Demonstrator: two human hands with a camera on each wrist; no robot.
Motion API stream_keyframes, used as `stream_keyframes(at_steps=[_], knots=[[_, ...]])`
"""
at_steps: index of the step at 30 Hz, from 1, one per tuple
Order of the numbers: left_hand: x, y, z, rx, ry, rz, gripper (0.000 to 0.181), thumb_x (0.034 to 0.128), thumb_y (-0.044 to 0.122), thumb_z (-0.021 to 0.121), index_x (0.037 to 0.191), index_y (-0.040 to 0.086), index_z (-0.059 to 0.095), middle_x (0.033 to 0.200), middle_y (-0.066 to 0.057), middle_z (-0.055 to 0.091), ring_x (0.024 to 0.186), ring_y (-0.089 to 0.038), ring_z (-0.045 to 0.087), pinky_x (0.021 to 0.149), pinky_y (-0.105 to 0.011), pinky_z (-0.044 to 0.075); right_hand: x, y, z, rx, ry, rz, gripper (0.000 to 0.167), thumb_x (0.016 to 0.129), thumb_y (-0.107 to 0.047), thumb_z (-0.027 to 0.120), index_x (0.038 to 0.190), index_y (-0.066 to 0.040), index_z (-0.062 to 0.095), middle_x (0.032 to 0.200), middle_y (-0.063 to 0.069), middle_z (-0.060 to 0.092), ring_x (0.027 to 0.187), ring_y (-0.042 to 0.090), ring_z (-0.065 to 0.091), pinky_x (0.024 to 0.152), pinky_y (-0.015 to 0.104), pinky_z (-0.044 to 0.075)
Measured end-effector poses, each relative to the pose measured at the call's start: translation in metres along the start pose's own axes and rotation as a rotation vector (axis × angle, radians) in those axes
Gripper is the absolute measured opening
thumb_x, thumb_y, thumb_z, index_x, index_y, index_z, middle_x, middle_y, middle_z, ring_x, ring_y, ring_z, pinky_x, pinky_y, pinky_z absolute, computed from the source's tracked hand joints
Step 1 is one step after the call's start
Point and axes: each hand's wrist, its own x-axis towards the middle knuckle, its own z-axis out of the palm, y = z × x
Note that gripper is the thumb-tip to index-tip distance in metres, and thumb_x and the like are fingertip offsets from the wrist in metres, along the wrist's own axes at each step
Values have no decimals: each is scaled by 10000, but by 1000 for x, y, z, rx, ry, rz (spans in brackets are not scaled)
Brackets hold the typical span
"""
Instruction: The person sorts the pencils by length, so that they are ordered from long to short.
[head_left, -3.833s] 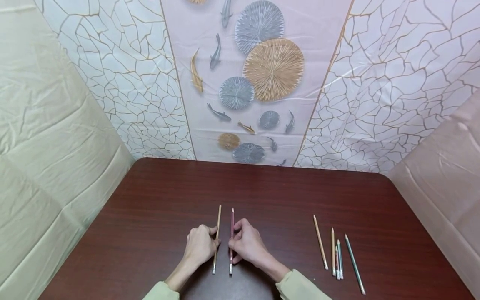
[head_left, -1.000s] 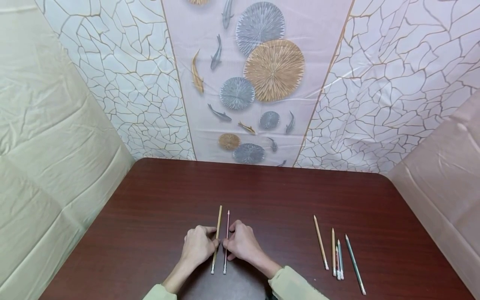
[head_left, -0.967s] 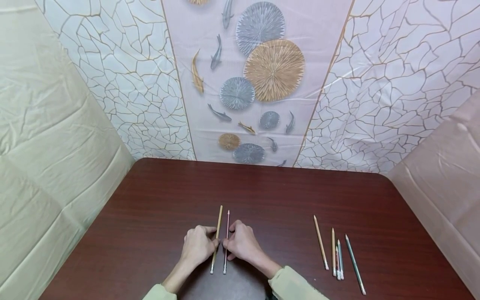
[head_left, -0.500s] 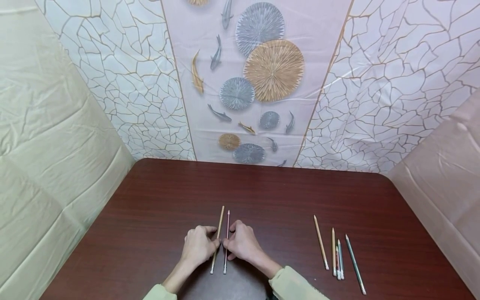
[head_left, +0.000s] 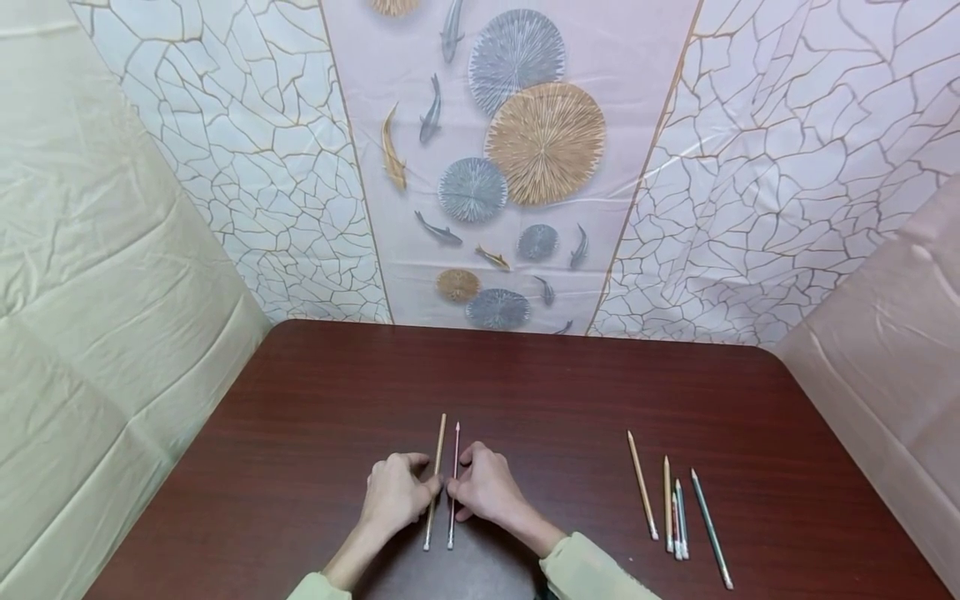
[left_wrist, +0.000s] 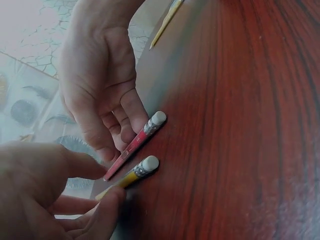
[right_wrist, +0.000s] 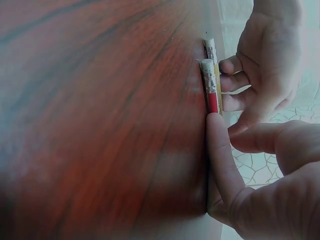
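Two pencils lie side by side on the dark red-brown table, a narrow gap between them, erasers toward me. My left hand (head_left: 397,493) pinches the yellow pencil (head_left: 440,442) between thumb and fingers, from its left side. On the other side, my right hand (head_left: 489,487) holds the red pencil (head_left: 456,446) between thumb and fingers. In the left wrist view, white erasers and metal bands show on both the red pencil (left_wrist: 135,145) and the yellow pencil (left_wrist: 131,178). Fingers hide the middle of each pencil.
To the right, several more pencils lie loosely grouped: a natural-wood pencil (head_left: 641,483), another wood-coloured pencil (head_left: 667,500), short ones beside it and a green pencil (head_left: 711,527). Patterned cloth (head_left: 480,292) hangs behind the table's far edge (head_left: 517,335).
Since the earliest frame, my right hand has brought the red pencil left, closer to the yellow one. In the last second the yellow pencil has only turned slightly in my left hand.
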Motion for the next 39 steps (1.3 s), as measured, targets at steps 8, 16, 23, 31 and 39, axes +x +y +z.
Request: stream_keyframes(at_steps=[8, 16, 23, 31, 39], knots=[[0, 8, 0, 6, 102, 63, 154, 792, 149, 716, 909, 63, 767, 619, 90, 636, 613, -129, 623, 687, -485, 502, -4, -1, -5, 34, -17, 1, 297, 818, 23, 672, 1040, 131, 507, 684, 69, 641, 453, 248, 652, 433, 337, 529], [0, 19, 2, -57, 88, 94, 92, 814, 139, 712, 867, 83, 761, 540, 152, 547, 499, -34, 511, 578, -345, 464, -8, -2, -13, 44, -34, -10, 319, 837, -7, 690, 1060, 138, 515, 725, 88, 636, 477, 278, 655, 451, 358, 540], [-2, 27, 2, -94, 64, 92, 84, 823, 119, 705, 873, 74, 756, 516, 135, 510, 439, -32, 482, 552, -319, 455, -12, -2, -21, 40, -29, -14, 303, 832, -2, 676, 1059, 126, 521, 731, 85, 620, 460, 260, 638, 443, 366, 537], [-3, 38, 7, -303, -53, 31, 174, 863, 90, 658, 983, -18, 723, 554, 32, 635, 355, -107, 572, 389, -292, 479, -19, -5, -34, 4, 1, -19, 323, 831, -34, 695, 1074, 109, 537, 771, 86, 586, 437, 207, 613, 424, 349, 525], [-4, 49, 14, -363, -102, 27, 158, 867, 81, 651, 966, -25, 712, 572, -21, 649, 348, -103, 563, 359, -297, 474, -26, -3, -47, 33, 13, -21, 363, 835, -37, 693, 1113, 125, 525, 779, 89, 593, 447, 220, 618, 431, 367, 530]])
